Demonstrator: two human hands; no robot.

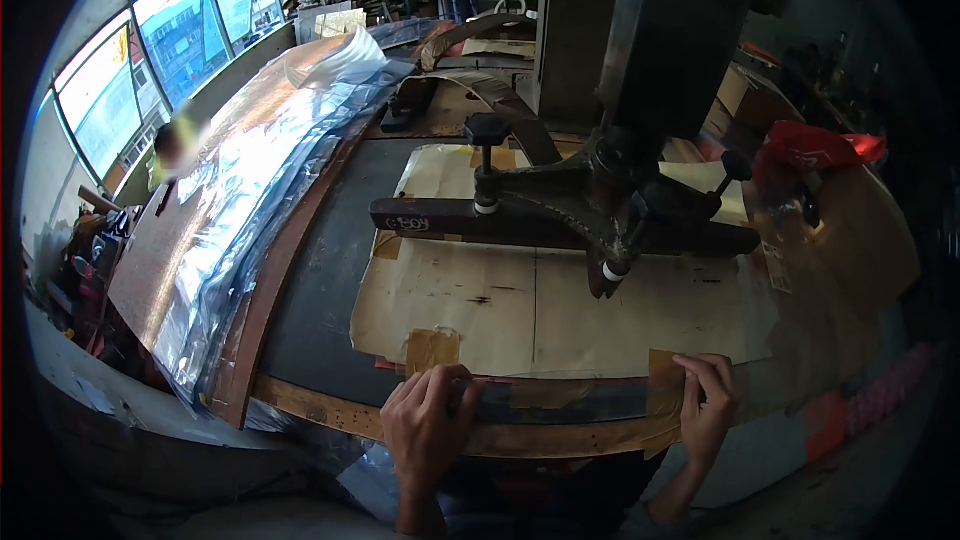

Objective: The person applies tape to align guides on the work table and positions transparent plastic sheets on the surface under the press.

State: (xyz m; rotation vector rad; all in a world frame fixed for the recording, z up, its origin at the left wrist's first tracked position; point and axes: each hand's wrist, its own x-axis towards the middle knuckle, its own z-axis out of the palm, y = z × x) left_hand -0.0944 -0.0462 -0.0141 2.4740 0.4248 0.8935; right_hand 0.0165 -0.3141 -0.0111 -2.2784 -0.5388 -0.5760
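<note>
Risking a crooked lie: one pale sheet [450, 290], centre of frame, spread over a dark board [315, 280]; likely cause, one hand pulling harder than the other at the near edge. Second hazard: torn paper, should a brown tape patch [432, 348], lower centre-left, or a brown tape strip [663, 385], lower centre-right, be lifted sharply. Third hazard: pinched fingers, were the hands to reach inward while the dark bar [430, 220] marked in white, mid-frame, moved downward; its contact with the sheet cannot be told. Position of sheet: immediately beyond the fingers, its near edge running between the hands in the lower half of frame. Left hand [428, 425], lower centre: fingers curled, thumb close to forefinger, a narrow gap at most, just below the tape patch; whether anything is pinched cannot be told. Right hand [710, 395], lower right of centre: fingers bent, fingertips at the upper part of the tape strip, apparently touching; grip cannot be told. Wooden edging [320, 408], lower frame, nearer the viewer than the sheet.
</note>
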